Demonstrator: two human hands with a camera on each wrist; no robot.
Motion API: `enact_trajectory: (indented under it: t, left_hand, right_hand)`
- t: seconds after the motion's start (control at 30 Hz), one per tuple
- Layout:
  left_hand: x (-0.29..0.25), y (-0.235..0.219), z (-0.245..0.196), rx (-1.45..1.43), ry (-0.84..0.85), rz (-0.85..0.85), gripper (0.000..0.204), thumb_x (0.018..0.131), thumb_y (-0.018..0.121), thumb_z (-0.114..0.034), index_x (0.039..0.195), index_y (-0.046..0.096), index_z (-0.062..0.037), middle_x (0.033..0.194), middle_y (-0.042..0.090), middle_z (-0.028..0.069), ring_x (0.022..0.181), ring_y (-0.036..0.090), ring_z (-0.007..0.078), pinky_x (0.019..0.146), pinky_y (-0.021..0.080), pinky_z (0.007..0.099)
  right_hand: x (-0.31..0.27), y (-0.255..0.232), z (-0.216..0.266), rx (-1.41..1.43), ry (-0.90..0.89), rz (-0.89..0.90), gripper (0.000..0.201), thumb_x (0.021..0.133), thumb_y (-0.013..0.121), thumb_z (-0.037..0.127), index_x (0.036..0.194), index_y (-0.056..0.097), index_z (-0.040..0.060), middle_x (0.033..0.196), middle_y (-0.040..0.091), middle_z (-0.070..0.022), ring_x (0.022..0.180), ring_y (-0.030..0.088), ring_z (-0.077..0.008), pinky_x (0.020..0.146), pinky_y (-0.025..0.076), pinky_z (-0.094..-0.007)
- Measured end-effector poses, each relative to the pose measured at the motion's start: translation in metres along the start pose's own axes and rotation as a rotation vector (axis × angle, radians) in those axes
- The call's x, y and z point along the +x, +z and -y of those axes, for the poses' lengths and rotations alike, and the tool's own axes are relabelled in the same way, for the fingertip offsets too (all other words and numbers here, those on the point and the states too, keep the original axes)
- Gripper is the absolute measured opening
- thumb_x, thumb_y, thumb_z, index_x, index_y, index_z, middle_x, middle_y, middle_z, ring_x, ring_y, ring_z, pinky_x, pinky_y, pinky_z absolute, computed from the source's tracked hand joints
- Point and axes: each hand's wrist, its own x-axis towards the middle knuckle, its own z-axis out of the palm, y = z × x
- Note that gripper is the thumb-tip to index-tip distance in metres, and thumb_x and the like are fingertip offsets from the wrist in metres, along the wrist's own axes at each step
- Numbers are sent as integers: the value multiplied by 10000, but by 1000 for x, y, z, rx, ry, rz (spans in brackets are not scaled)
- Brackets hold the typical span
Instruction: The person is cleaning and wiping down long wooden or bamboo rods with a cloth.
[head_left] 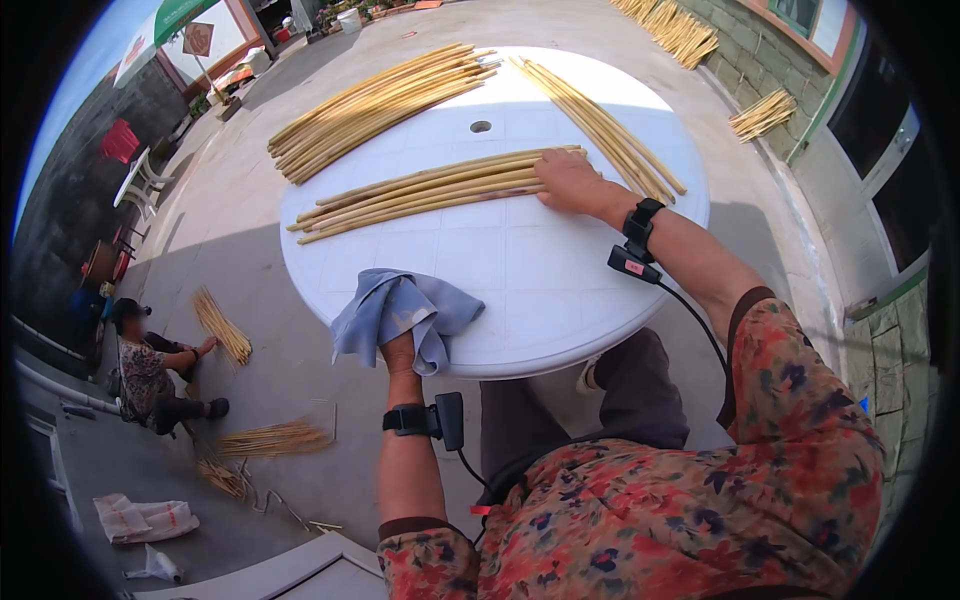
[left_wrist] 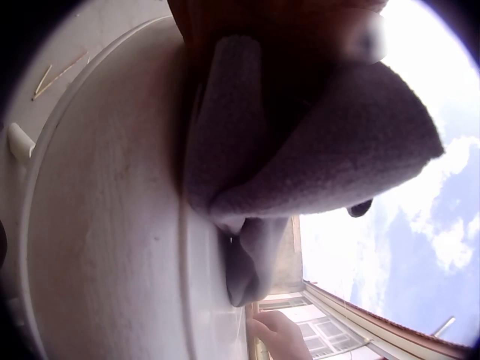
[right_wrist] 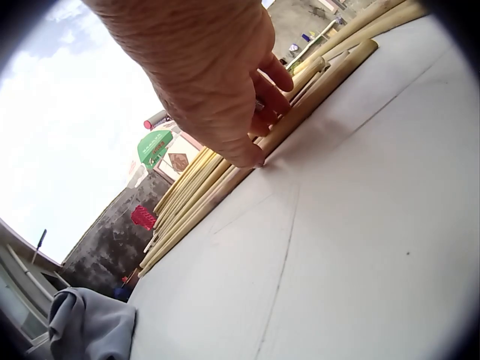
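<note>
On the white round table (head_left: 520,260) lies a row of several pale yellow sticks (head_left: 420,195). My right hand (head_left: 570,182) holds them near their right end, its thumb at the near side and its fingers curled over the top. In the right wrist view the fingertips (right_wrist: 279,75) reach down among the sticks. At the table's near left edge my left hand (head_left: 398,352) grips a blue-grey cloth (head_left: 385,305), which covers most of its fingers. Folds of the cloth (left_wrist: 315,157) hang close over the tabletop in the left wrist view.
A large bundle of sticks (head_left: 370,110) lies at the table's far left, and a smaller bundle (head_left: 600,125) at the far right. A person (head_left: 155,370) sits low on the left beside stick piles (head_left: 270,438). More bundles (head_left: 672,32) lie along the right wall.
</note>
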Motion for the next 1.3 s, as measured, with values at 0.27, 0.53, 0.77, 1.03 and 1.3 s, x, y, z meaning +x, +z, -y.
enact_trajectory:
  t: [0.27, 0.53, 0.77, 1.03, 1.3]
  left_hand:
    - [4, 5, 13, 25, 36, -32, 298, 779, 597, -110, 1059, 562, -16, 1028, 584, 117, 912, 560, 231, 822, 452, 335]
    - [10, 1, 25, -208, -120, 70, 388, 858, 495, -217, 1184, 448, -13, 1157, 501, 116, 1030, 490, 218, 886, 414, 325]
    - [-27, 17, -61, -1250, -568, 222, 598, 854, 419, -502, 1301, 335, -115, 1299, 397, 74, 1186, 371, 252, 1012, 306, 371]
    - [-40, 64, -69, -1060, -487, 413, 432, 848, 484, -443, 1095, 476, -89, 1021, 541, 80, 904, 553, 217, 741, 485, 344]
    - [-29, 103, -48, -938, -359, 32, 301, 863, 488, -382, 935, 504, -90, 772, 555, 54, 605, 568, 185, 515, 475, 293]
  right_hand:
    - [-17, 3, 8, 45, -110, 120, 165, 735, 554, 117, 851, 534, 2, 862, 556, -168, 888, 532, -310, 754, 432, -395]
    - [-79, -12, 46, 357, -9, 143, 175, 798, 476, 92, 950, 473, 3, 861, 557, -177, 832, 547, -327, 743, 440, -403]
    - [-120, -21, 71, 924, 127, 121, 208, 870, 421, 143, 1043, 433, 28, 800, 548, -121, 741, 542, -259, 705, 429, -343]
    - [-130, -25, 127, 1392, 234, 506, 216, 927, 356, 227, 987, 419, 29, 707, 500, -47, 551, 495, -101, 437, 416, -236]
    - [-140, -8, 127, 1321, 162, 266, 229, 928, 358, 224, 982, 438, 16, 648, 528, -66, 514, 497, -125, 455, 403, -266]
